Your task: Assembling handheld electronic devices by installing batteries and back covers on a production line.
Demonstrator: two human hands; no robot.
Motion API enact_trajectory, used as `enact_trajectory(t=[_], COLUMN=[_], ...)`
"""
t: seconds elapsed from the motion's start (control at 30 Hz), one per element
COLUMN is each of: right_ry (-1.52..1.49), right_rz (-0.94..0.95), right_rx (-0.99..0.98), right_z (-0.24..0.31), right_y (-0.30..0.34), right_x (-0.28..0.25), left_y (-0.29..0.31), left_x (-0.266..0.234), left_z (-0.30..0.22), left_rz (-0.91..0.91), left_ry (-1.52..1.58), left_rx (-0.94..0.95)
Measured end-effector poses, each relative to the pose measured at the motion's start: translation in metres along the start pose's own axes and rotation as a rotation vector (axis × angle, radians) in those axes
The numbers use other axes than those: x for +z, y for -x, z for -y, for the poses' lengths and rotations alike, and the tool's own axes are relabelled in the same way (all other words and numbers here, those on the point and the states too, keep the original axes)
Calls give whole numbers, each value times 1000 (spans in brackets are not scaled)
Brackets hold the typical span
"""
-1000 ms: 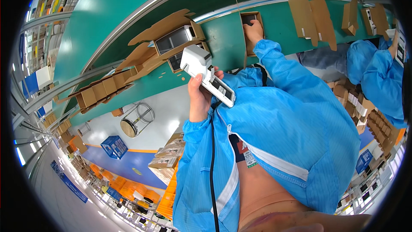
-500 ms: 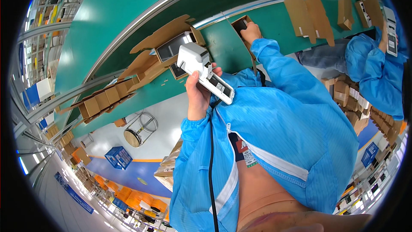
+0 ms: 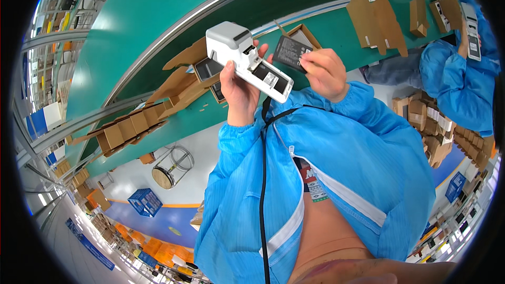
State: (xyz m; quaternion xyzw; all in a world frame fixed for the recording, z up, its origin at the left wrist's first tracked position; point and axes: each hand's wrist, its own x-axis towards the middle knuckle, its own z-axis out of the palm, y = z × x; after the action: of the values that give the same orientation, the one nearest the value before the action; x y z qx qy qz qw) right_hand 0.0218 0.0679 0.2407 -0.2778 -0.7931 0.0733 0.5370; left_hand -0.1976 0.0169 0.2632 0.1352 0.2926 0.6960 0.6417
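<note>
My left hand [image 3: 238,94] grips a white handheld payment terminal [image 3: 227,37] with a bulky grey-topped head. The long end of the terminal slants down to the right, and a dark battery compartment [image 3: 269,77] lies uncovered in it. Between the fingertips and thumb of my right hand [image 3: 329,76] is a flat dark-grey battery [image 3: 291,53] with small print on its face. The battery is apart from the terminal, just to the right of the compartment. Behind it, partly hidden, an open cardboard box [image 3: 311,37] sits on the green bench.
At left on the green bench [image 3: 142,2] are open cardboard boxes [image 3: 181,89] with dark devices inside. Unfolded cartons [image 3: 376,18] stand at right. A co-worker in blue [image 3: 452,76] holds a similar white device [image 3: 472,31]. A stool [image 3: 163,178] and a blue crate [image 3: 144,202] are on the floor.
My right hand has come out of the cardboard box with the battery and moved toward the terminal. My left hand has raised the terminal slightly and turned it a little.
</note>
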Motion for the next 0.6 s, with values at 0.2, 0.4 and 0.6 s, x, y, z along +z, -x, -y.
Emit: enact_trajectory(t=[0.2,0.4,0.6], right_ry=[-112,-188,-196], right_rz=[-33,11,87], right_rx=[-52,31,41], right_z=[18,25,31], right_y=[-5,-1,-5], right_x=[-2,-6,-20], left_y=[-6,-7,-3], left_x=[10,20,28], left_z=[-3,-3,-13], left_rz=[37,121,217], left_ry=[-23,73,-21], left_rx=[-6,33,109])
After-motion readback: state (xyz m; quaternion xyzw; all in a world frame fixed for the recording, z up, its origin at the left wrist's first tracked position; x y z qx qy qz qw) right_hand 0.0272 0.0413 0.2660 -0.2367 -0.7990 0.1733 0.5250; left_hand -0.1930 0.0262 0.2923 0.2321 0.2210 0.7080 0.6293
